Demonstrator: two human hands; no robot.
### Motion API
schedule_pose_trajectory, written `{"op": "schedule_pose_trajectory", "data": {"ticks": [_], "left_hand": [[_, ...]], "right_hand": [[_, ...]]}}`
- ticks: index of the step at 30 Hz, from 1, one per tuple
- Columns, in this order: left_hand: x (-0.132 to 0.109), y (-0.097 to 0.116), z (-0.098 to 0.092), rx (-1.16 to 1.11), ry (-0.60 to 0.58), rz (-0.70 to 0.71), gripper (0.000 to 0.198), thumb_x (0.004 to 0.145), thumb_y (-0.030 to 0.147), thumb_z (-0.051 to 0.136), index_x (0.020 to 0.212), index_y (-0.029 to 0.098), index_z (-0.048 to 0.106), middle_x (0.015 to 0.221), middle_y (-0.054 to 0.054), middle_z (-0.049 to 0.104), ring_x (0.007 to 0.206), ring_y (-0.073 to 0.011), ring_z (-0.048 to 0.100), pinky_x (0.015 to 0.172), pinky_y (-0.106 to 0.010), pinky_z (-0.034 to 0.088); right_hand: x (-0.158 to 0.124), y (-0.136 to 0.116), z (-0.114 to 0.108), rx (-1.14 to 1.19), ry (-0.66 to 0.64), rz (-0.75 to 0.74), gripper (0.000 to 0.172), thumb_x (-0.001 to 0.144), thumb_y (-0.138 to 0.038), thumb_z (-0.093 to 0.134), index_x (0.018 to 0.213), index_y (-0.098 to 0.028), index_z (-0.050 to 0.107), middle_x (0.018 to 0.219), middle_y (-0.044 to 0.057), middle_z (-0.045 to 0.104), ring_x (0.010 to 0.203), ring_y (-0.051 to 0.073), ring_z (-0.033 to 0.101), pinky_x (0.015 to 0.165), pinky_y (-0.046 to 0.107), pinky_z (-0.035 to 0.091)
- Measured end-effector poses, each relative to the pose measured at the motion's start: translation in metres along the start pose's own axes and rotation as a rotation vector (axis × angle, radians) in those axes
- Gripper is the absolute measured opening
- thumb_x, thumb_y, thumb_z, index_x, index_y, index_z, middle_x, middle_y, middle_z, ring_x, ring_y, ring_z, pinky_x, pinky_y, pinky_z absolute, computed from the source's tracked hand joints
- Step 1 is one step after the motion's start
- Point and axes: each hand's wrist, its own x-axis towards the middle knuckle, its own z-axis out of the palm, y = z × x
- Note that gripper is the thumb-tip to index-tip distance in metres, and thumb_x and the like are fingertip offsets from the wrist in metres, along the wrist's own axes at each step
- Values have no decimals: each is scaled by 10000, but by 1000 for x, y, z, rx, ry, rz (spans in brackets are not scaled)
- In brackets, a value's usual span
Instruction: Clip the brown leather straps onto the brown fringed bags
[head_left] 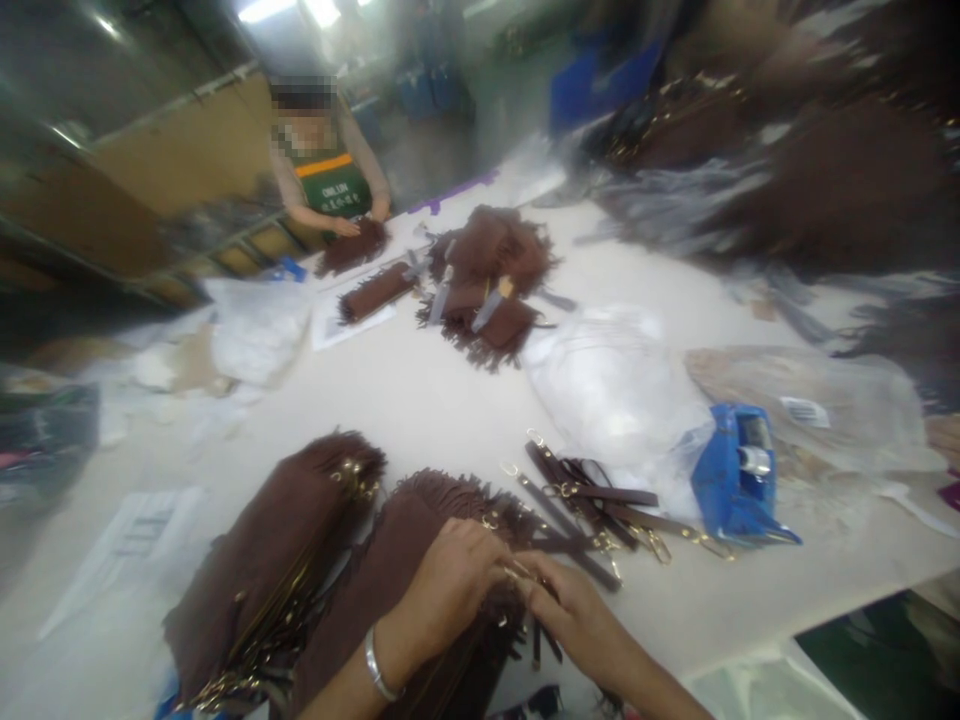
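My left hand (pixel 469 560), a silver bangle on its wrist, is closed with the fingertips meeting those of my right hand (pixel 562 595). Between them shows a small gold metal clip (pixel 514 572), which both hands pinch; motion blur hides its details. Under my hands lies a brown fringed bag (pixel 397 560), part of a stack, with my left forearm across it. To its left sits another stack of brown fringed bags (pixel 277 540) with gold zips and hardware along the edge. Right of my hands, several dark brown straps (pixel 637 496) with gold clips lie in a loose pile.
A blue box (pixel 716 470) stands by a white plastic bag (pixel 615 390) on the white table (pixel 360 390). Farther back are more brown fringed bags (pixel 495 250), and a co-worker (pixel 334 190) in a green apron handles one. Dark goods (pixel 847 190) pile up at right.
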Motion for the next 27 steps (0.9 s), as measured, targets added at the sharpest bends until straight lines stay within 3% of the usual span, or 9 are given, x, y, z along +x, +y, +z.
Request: {"op": "schedule_pose_trajectory", "data": {"ticks": [3,9,16,20,27], "left_hand": [[8,4,-7,135,-59,-55,134,902,183,507,991,219,600,969,-43,614,966,-220,509,864,-378,393],[25,5,-2,322,-129,-29,66,836,160,554,849,190,611,944,-82,571,924,-255,496,764,-388,413],[32,-2,-2,265,-165,-49,104,847,94,531,843,185,580,920,-52,581,857,-207,514,736,-331,419],[30,-4,-2,186,-152,-91,77,866,123,545,845,185,584,925,-39,590,889,-202,517,768,-325,421],[19,-2,8,231,-59,-105,108,915,144,462,878,161,563,929,-67,574,886,-221,498,815,-373,432]], "right_hand": [[-1,11,-4,-136,56,-17,303,956,-375,381,1109,-203,578,988,64,665,904,200,611,845,328,459],[1,29,-7,-266,109,-51,318,958,-312,348,1190,-198,533,1036,88,663,942,212,623,854,342,471],[7,32,1,-394,157,-65,285,949,-247,332,1125,-186,549,1013,90,660,921,214,630,836,345,477],[10,26,9,-444,171,-79,290,952,-227,321,1115,-176,556,1020,99,663,939,213,632,839,336,476],[17,13,24,-574,184,44,287,951,-220,328,1117,-152,552,1012,124,668,900,226,661,788,314,476]]}}
